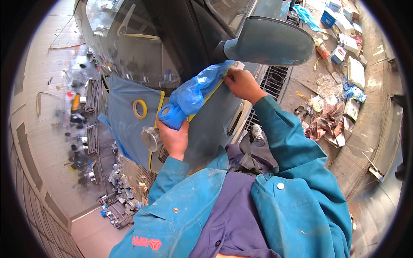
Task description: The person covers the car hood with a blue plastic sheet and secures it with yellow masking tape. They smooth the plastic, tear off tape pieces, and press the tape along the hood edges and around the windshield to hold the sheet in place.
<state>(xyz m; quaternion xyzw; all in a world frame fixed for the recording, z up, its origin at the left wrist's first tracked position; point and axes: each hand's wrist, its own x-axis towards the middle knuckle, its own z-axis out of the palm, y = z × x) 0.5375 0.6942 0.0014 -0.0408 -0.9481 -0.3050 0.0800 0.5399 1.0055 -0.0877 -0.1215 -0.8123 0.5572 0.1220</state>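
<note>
My left hand [175, 138] is closed round a roll of blue masking film [173, 117]. From that roll, crumpled blue film runs up along the car door [205, 137], just under the window, with a strip of yellow tape [211, 95] along its edge. At the upper end of this strip, beneath the side mirror [275, 41], my right hand [244, 84] pinches the tape edge against the door. Flat blue film [124, 96] covers the panel to the left, edged with yellow tape. A yellow tape roll [140, 109] rests on it. A round clear cap-like part [151, 139] sits beside my left wrist.
A door handle [235, 119] lies below my right hand. Floor grating [275, 81] runs alongside the car. Boxes, rags and crumpled wrapping [333, 112] litter the floor at right. Metal parts [120, 206] lie at lower left, near a pale wall [47, 107].
</note>
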